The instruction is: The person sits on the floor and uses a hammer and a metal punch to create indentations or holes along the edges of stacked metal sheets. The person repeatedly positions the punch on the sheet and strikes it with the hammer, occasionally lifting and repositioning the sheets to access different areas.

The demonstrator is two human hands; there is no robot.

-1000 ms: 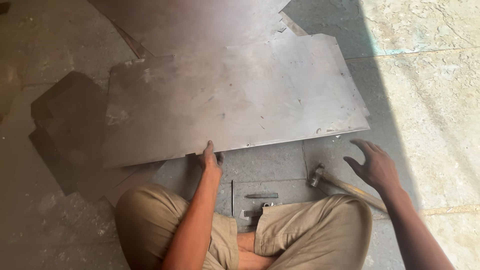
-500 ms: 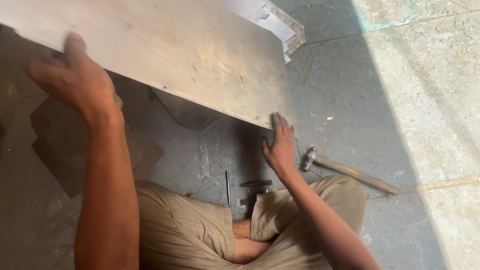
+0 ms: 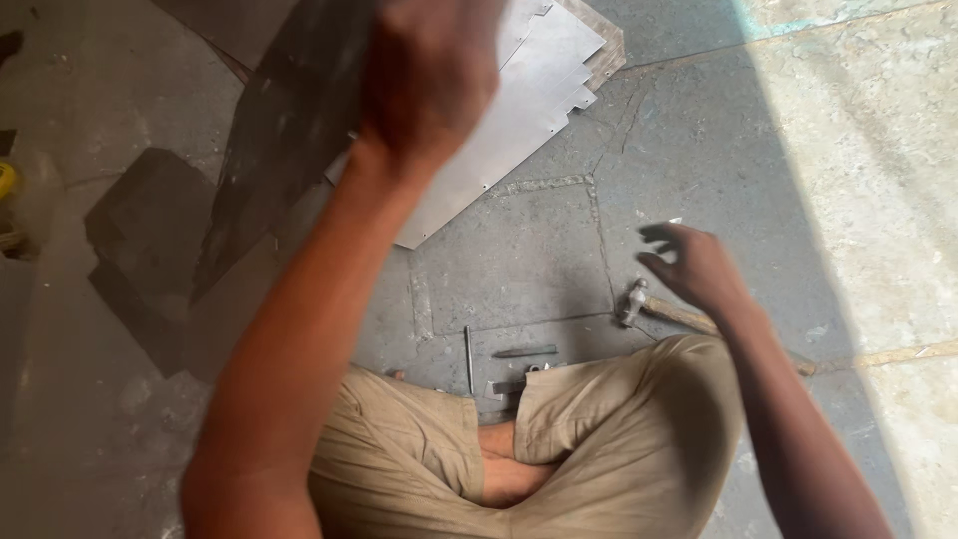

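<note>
Sitting cross-legged on the grey cracked concrete floor point(image 3: 519, 260), the person has a large dark flat metal sheet point(image 3: 289, 130) raised on edge and tilted over to the left, its lower edge near the floor. Beneath and behind it lies a lighter grey metal sheet with a notched edge point(image 3: 519, 110), flat on the floor. The blurred left hand point(image 3: 429, 80) is up at the dark sheet's top edge and seems to grip it, though the blur leaves this uncertain. The right hand point(image 3: 699, 265) hangs open, fingers spread, holding nothing, just above a wooden-handled hammer point(image 3: 659, 307). A thin metal rod point(image 3: 467, 357) and a short dark chisel-like bar point(image 3: 526, 350) lie untouched by the knees. Judging by this, the lifting-aside looks about midway, the sheet not yet laid down.
</note>
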